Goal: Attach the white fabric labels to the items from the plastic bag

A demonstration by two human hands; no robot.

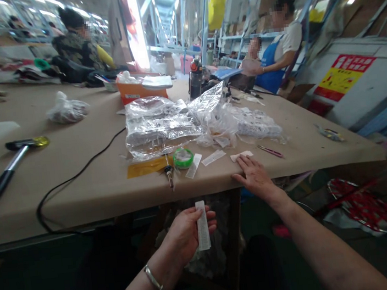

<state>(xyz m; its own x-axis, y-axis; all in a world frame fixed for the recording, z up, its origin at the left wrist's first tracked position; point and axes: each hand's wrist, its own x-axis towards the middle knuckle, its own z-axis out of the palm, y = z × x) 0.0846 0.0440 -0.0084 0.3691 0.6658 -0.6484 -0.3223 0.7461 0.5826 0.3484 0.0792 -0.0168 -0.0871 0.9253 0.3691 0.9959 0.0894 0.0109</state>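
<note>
Below the table edge, my left hand (185,233) pinches a narrow white strip with fine markings (203,231), perhaps a small stack, between thumb and fingers. My right hand (255,175) rests on the table's front edge, fingers stretched out and thumb apart. Its fingertips touch another pale strip (239,156) lying on the tabletop. Two more whitish strips lie to the left, a middle strip (213,157) and a tilted strip (194,166). Beside them sit a green tape roll (183,158) and a soldering-iron-like tool (169,173) with its tip over the edge.
Clear plastic bags (160,125) cover the table's middle, with a dark bottle (195,80) and an orange box (144,88) behind. Tweezers (270,151) lie right of my hand. A hammer (6,171) and a black cable (79,177) are at left. Two people sit across the table.
</note>
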